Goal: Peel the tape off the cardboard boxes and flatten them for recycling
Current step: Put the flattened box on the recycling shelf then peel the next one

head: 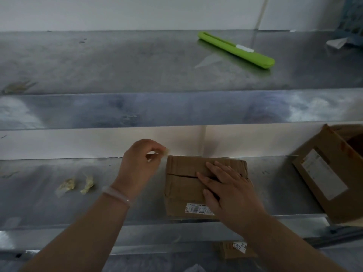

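A small brown cardboard box (182,185) lies on the steel counter, its top flaps split along a seam and a white label near its front edge. My right hand (227,191) rests flat on the box top, fingers spread. My left hand (139,163) hovers just left of the box's far corner, thumb and fingers pinched on a small strip of clear tape (166,152). Two crumpled tape scraps (77,185) lie on the counter to the left.
A larger open cardboard box (332,173) with a white label stands at the right edge. A green utility cutter (235,50) lies on the upper steel shelf. Another tape scrap (17,87) sits at that shelf's left. Cardboard (233,250) lies below the counter.
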Action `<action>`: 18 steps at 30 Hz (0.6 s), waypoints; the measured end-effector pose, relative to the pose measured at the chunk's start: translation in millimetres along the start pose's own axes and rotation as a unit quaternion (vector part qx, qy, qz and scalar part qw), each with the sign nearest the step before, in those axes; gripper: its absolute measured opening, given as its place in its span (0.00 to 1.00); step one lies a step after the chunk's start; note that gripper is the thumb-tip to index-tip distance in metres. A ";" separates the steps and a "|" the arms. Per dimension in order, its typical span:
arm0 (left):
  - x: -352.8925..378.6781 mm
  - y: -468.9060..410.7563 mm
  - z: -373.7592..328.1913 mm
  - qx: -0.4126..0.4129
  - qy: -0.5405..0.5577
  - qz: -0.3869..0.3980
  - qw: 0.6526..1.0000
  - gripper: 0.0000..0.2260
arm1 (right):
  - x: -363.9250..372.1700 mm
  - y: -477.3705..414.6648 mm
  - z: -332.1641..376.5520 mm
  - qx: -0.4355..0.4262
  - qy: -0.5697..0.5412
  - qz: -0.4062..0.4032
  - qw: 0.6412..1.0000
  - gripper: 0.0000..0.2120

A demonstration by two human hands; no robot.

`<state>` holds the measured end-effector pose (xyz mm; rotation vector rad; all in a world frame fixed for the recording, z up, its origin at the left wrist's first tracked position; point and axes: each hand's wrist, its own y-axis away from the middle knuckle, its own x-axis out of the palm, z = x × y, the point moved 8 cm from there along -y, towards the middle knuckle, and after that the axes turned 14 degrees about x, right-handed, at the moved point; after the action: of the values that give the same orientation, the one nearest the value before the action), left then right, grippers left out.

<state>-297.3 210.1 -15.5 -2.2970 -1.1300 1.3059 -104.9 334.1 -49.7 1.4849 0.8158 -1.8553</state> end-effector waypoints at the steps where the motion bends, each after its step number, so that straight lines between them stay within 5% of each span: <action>1: 8.5 0.9 -7.8 0.026 0.002 0.033 0.999 0.05 | 1.4 -0.2 -0.2 -0.003 -0.004 0.005 1.000 0.21; 6: 20.4 1.1 -2.2 -0.024 0.049 0.070 0.996 0.06 | -0.4 0.0 -0.1 -0.007 -0.006 -0.015 1.000 0.21; 10: 28.9 1.7 14.6 -0.073 0.053 0.107 0.990 0.18 | 0.3 -0.2 -0.8 -0.010 -0.017 -0.011 1.000 0.21; 13: 40.1 4.2 26.1 -0.100 0.057 0.155 0.981 0.14 | 2.3 -0.4 -1.4 -0.012 -0.016 -0.010 1.000 0.21; 18: 48.0 14.7 47.2 -0.243 0.191 0.052 0.950 0.05 | 5.6 -0.8 -2.2 -0.016 -0.029 0.006 0.999 0.22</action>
<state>-314.6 229.3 -79.3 -2.8251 -1.3085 0.5993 -105.2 335.9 -55.5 1.4072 0.8037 -1.8596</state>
